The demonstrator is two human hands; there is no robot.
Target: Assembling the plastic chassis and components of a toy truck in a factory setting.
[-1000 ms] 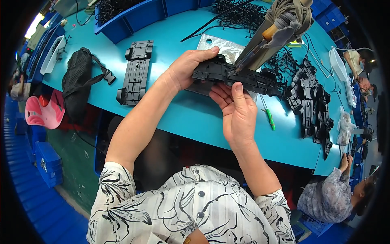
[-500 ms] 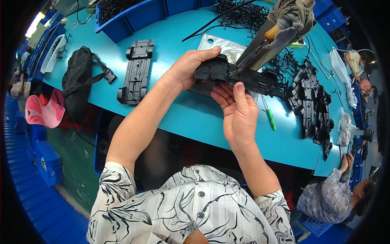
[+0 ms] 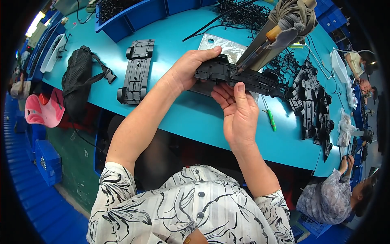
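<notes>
A long black plastic toy-car chassis [image 3: 252, 81] is held in both my hands above a silvery metal plate [image 3: 232, 47]. My left hand [image 3: 187, 68] grips its left end, thumb along the top edge. Below the middle, my right hand [image 3: 240, 112] supports it with the fingers curled under and the thumb pointing up along its near side. The thin metal tip of a fixed, soldering-iron-like tool [image 3: 252, 56] comes down to the chassis between my hands; contact cannot be made out for sure. Its upper end is wrapped in grey cloth [image 3: 294, 16].
Another chassis [image 3: 139, 71] lies to the left, beside a black mesh bag [image 3: 77, 73]. Several more chassis [image 3: 308, 95] are piled at right. A green-handled tool [image 3: 271, 119] rests near my right hand. Blue bins [image 3: 140, 18] line the back. A co-worker [image 3: 327, 195] sits at right.
Almost nothing differs: my hands and the chassis keep the same place under the tool tip. The co-worker's hands at right have shifted slightly.
</notes>
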